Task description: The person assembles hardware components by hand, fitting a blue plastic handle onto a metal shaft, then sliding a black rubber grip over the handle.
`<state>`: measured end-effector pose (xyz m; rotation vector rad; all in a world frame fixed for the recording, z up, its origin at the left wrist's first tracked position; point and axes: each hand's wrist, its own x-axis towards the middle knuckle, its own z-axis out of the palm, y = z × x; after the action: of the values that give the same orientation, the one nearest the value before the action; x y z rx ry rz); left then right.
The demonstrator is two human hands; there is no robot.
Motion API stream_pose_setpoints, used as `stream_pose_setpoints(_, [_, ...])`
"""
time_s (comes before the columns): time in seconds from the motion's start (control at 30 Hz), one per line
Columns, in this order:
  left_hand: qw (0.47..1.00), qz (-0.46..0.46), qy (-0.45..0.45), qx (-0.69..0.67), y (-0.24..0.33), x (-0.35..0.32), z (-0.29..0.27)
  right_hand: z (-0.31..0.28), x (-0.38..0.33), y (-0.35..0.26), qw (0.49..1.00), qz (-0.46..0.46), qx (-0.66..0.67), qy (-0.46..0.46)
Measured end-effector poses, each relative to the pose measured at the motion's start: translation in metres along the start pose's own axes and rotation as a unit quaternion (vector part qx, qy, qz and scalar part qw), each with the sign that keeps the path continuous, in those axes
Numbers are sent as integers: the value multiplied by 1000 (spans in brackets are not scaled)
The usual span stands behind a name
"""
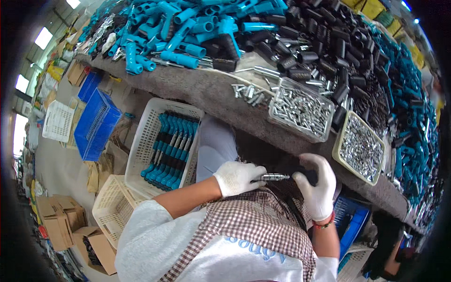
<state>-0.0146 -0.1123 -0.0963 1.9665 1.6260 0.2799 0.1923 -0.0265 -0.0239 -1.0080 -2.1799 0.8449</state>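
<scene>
My left hand [238, 178], in a white knit glove, is closed round a slim silver metal shaft [275, 177] that points to the right over my lap. My right hand [318, 185], gloved alike, is just beyond the shaft's tip. Its thumb and fingers are curved but apart, with only darkness visible between them. Ahead of it, a clear plastic box [324, 137] full of small silver metal pins stands at the bench edge. Beside that is a cream tray [336, 152] of smaller metal parts.
Piled on the grey bench [188, 87] are teal plastic handles [181, 35] and black sleeves [340, 51]. To my left, a white crate [136, 155] holds several teal-and-black assembled tools [171, 148]. Blue crates [96, 124] and cardboard boxes [61, 221] stand farther left. Another blue crate [359, 225] is at my right.
</scene>
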Motion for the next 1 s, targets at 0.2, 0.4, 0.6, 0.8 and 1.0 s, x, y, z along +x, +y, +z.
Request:
stream_pose_setpoints(0.2, [998, -27, 49, -29, -30, -21, 26, 62, 132, -79, 934, -326, -99, -104])
stream_pose_setpoints(0.4, [996, -45, 59, -55, -44, -38, 31, 190, 259, -97, 895, -368, -240, -78])
stream_pose_setpoints(0.6, [993, -74, 80, -54, -58, -48, 39, 232, 293, -106, 872, -288, -374, -127])
stream_pose_setpoints(0.8, [994, -57, 64, -62, -61, -47, 44, 223, 288, -105, 871, -283, -372, -149])
stream_pose_setpoints(1.0, [990, -10, 124, -66, -61, -51, 48, 189, 290, -85, 863, -298, -391, -111])
